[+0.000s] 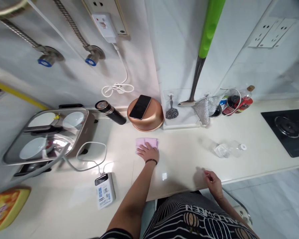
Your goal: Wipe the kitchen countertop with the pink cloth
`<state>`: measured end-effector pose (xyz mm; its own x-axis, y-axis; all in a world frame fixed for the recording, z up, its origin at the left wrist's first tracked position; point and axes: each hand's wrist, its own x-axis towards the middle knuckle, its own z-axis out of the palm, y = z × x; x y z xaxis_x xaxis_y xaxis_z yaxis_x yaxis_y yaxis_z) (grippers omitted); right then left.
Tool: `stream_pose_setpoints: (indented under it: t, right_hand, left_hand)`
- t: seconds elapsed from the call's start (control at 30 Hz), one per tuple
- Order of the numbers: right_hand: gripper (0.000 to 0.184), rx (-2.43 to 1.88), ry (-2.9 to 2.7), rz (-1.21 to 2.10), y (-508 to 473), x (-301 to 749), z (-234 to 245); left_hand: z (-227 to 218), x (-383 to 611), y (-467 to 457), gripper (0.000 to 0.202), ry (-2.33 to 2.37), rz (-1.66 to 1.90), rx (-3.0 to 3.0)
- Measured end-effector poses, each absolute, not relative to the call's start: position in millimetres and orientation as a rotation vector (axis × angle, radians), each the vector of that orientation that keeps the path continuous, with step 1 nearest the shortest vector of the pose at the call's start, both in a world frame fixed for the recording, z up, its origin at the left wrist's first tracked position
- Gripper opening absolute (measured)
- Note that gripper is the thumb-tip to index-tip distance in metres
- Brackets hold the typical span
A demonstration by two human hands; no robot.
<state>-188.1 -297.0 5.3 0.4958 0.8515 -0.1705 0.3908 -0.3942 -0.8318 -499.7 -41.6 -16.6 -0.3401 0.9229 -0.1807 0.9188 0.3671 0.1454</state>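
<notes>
My left hand [149, 153] lies flat with fingers spread on a folded pink cloth [153, 142] on the pale countertop [179, 152]. A dark beaded bracelet [151, 161] circles that wrist. Just behind the cloth sits an upturned copper-coloured bowl [151, 121], with a black phone [140, 107] resting on its base. My right hand [213, 183] hovers by the counter's front edge, its fingers loosely curled with nothing visible in them. Beyond it, a clear plastic bottle [236, 148] lies on its side.
At left stand a tray [88, 132] of white bowls and a cabled power bank [105, 192]. A black flask [112, 113] is near the wall. A green-handled spatula [206, 36] and steel scourer [171, 113] hang there. Sauce bottles [244, 101] and a stove [289, 129] are right.
</notes>
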Motion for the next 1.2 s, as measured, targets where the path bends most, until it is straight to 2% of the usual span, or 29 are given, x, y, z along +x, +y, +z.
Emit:
stream_pose_setpoints:
  t: [0.1,0.27,0.43,0.63,0.87,0.97,1.07,1.2]
  right_hand:
    - [0.051,-2.011,-1.009,0.737,-306.6,-181.3,12.6]
    - [0.055,-2.078,-0.945,0.666,-325.6,-165.4,24.2]
    - [0.056,-2.133,-0.867,0.633,-339.7,-152.8,25.3]
    - [0.052,-2.158,-0.827,0.617,-348.2,-134.9,13.2]
    - [0.055,-2.129,-0.764,0.608,-335.0,-104.8,6.1]
    - [0.064,-2.108,-0.711,0.609,-324.9,-91.3,2.3]
    - [0.077,-2.06,-0.714,0.565,-314.2,-75.1,-2.9]
    - [0.098,-2.018,-0.769,0.499,-294.1,-51.2,-6.4]
  left_hand:
    - [-19.4,-433.9,-44.6,0.072,2.135,0.046,1.859]
    - [-18.3,-310.4,-45.7,0.073,1.333,0.006,2.264]
    - [-13.5,-246.1,-39.5,0.071,1.068,-0.026,2.355]
    - [-10.9,-295.9,-52.0,0.07,1.119,-0.051,2.395]
    - [-11.9,-445.7,-87.7,0.075,1.724,-0.217,2.269]
    - [-11.0,-483.5,-116.9,0.075,1.935,-0.226,2.205]
    - [-11.2,-476.6,-147.4,0.074,1.993,-0.227,2.162]
    - [-19.3,-405.8,-181.4,0.073,1.611,-0.137,2.284]
